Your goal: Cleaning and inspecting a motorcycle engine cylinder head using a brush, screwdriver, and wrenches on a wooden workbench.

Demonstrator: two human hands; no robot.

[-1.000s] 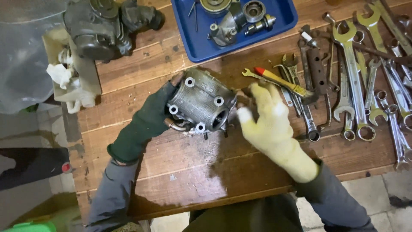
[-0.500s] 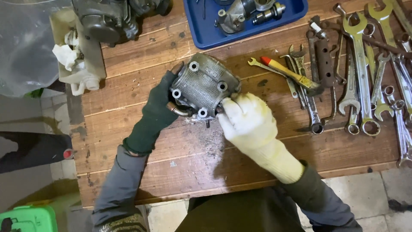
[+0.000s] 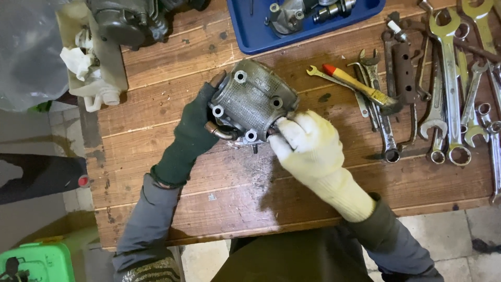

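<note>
- Two gloved hands hold a grey metal engine part (image 3: 254,102) just above the wooden surface (image 3: 313,203), near its middle.
- Left hand (image 3: 195,128), dark-gloved, fingers clasp the part's left side.
- Right hand (image 3: 308,146), pale-gloved, fingers pinch its near right edge.
- Spanners (image 3: 449,89) lie right; a blue tray (image 3: 250,39) sits far.
</note>
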